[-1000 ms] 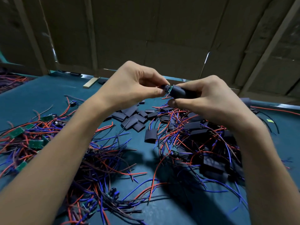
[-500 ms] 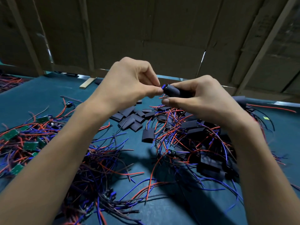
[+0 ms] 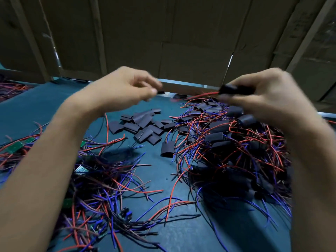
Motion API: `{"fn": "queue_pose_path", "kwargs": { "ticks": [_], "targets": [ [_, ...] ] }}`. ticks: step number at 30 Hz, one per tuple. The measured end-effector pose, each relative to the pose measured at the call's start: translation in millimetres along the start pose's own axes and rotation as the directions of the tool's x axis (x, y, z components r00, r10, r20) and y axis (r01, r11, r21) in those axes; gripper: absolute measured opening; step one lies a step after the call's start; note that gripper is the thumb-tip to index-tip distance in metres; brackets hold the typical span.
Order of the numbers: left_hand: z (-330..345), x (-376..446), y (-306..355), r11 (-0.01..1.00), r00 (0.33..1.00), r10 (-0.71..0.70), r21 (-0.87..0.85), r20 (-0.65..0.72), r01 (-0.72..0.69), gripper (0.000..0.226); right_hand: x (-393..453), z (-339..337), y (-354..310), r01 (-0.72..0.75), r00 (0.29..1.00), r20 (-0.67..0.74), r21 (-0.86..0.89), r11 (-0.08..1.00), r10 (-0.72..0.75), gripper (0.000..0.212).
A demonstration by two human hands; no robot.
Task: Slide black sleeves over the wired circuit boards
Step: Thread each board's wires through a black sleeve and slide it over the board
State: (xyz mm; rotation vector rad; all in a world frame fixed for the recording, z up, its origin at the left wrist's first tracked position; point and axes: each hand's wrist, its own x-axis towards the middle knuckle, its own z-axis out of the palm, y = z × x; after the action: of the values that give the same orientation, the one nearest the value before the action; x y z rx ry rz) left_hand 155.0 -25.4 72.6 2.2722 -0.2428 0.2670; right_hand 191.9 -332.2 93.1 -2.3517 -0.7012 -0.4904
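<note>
My right hand (image 3: 263, 95) grips a black sleeve (image 3: 234, 89) above the table's far right, and a red wire (image 3: 203, 95) sticks out of the sleeve's left end. My left hand (image 3: 123, 88) hovers apart from it to the left, thumb and forefinger pinched together. A small dark blur sits at those fingertips, and I cannot tell whether they hold it. Flat empty black sleeves (image 3: 143, 124) lie in a loose pile mid-table. Sleeved boards with red and blue wires (image 3: 227, 142) are heaped on the right. Bare green boards (image 3: 15, 147) with wires lie at the left.
The work surface is a teal table (image 3: 45, 106), strewn with tangled red, blue and black wires (image 3: 112, 188) at the front. A cardboard wall (image 3: 181, 42) closes off the far edge just behind my hands.
My hands were together at the sleeve's left end. They have since drawn apart, the right carrying the sleeve to the right and the left moving left. The view has shifted.
</note>
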Motion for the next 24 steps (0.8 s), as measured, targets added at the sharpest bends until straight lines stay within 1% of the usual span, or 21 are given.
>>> {"fn": "queue_pose_path", "kwargs": {
  "ticks": [1,2,3,4,5,6,7,9,10,11,12,13,14,15,16,17,18,20,21,22,24],
  "targets": [
    [-6.7,1.9,-11.0,0.975,0.999,-0.053,0.214,-0.011,0.054,0.016,-1.0,-8.9,7.9,-0.025,0.997,-0.079,-0.042,0.999,0.022,0.024],
    [-11.0,2.8,-22.2,0.907,0.988,-0.155,0.399,0.027,0.132,0.02,-2.1,-17.0,16.7,-0.062,0.988,-0.151,-0.119,0.991,0.044,0.03],
    [-11.8,2.9,-33.3,0.823,0.951,-0.296,0.529,0.087,0.208,0.026,-3.7,-22.9,25.0,-0.115,0.978,-0.193,-0.196,0.974,0.077,0.035],
    [-9.2,2.4,-43.5,0.753,0.888,-0.435,0.601,0.151,0.267,0.034,-5.0,-26.9,32.0,-0.193,0.97,-0.198,-0.266,0.945,0.142,0.036],
    [-3.8,2.5,-52.1,0.716,0.821,-0.532,0.627,0.207,0.306,0.04,-5.3,-29.0,37.4,-0.277,0.958,-0.167,-0.315,0.908,0.234,0.036],
    [2.8,3.2,-59.9,0.705,0.783,-0.574,0.631,0.239,0.324,0.044,-4.9,-28.8,40.3,-0.349,0.937,-0.108,-0.351,0.869,0.333,0.035],
    [10.2,5.3,-66.3,0.706,0.787,-0.567,0.635,0.243,0.313,0.047,-3.8,-27.2,41.7,-0.4,0.908,-0.036,-0.37,0.839,0.418,0.034],
    [27.5,12.2,-77.5,0.714,0.853,-0.484,0.652,0.195,0.256,0.052,-2.6,-21.0,36.6,-0.451,0.853,0.062,-0.413,0.791,0.519,0.042],
    [38.2,15.9,-82.2,0.726,0.884,-0.434,0.648,0.174,0.228,0.054,-1.1,-17.8,30.7,-0.446,0.841,0.068,-0.474,0.759,0.536,0.05],
    [49.6,19.0,-86.0,0.739,0.903,-0.395,0.641,0.166,0.206,0.056,0.4,-15.2,22.5,-0.42,0.851,0.034,-0.555,0.718,0.524,0.06],
    [60.3,21.6,-89.5,0.742,0.912,-0.374,0.644,0.167,0.186,0.057,1.3,-12.9,12.0,-0.38,0.885,-0.024,-0.615,0.691,0.465,0.068],
    [70.0,22.9,-91.8,0.729,0.912,-0.37,0.663,0.176,0.168,0.057,1.3,-7.8,-0.8,-0.308,0.938,-0.068,-0.615,0.726,0.341,0.071],
    [77.4,23.7,-93.3,0.715,0.91,-0.371,0.683,0.187,0.151,0.055,1.0,0.5,-15.0,-0.197,0.98,-0.082,-0.561,0.804,0.182,0.067],
    [81.5,24.3,-92.5,0.707,0.912,-0.362,0.694,0.195,0.133,0.052,1.1,13.7,-29.4,-0.063,0.998,-0.056,-0.471,0.88,0.041,0.058],
    [81.7,24.7,-90.3,0.71,0.917,-0.346,0.695,0.199,0.117,0.048,0.3,32.1,-41.7,0.049,0.999,0.017,-0.381,0.923,-0.045,0.049],
    [79.4,25.0,-86.5,0.716,0.922,-0.332,0.69,0.2,0.108,0.043,-1.4,54.2,-49.8,0.12,0.986,0.149,-0.32,0.94,-0.075,0.044],
    [75.4,24.8,-82.4,0.725,0.925,-0.32,0.681,0.204,0.101,0.041,-4.7,79.0,-54.8,0.17,0.945,0.318,-0.301,0.938,-0.069,0.045],
    [65.3,21.4,-73.2,0.762,0.914,-0.328,0.639,0.238,0.107,0.046,-10.9,125.0,-50.9,0.233,0.798,0.602,-0.306,0.923,-0.002,0.054],
    [58.9,18.7,-67.7,0.782,0.897,-0.354,0.609,0.265,0.128,0.055,-12.5,138.6,-44.0,0.266,0.732,0.68,-0.327,0.907,0.03,0.058],
    [51.7,16.4,-61.9,0.794,0.871,-0.392,0.587,0.296,0.158,0.065,-12.0,144.3,-34.9,0.282,0.699,0.714,-0.337,0.898,0.049,0.061],
    [36.7,11.9,-50.2,0.776,0.815,-0.472,0.597,0.336,0.204,0.076,-8.2,143.3,-17.2,0.236,0.722,0.69,-0.322,0.917,0.057,0.067]
  ]
}}
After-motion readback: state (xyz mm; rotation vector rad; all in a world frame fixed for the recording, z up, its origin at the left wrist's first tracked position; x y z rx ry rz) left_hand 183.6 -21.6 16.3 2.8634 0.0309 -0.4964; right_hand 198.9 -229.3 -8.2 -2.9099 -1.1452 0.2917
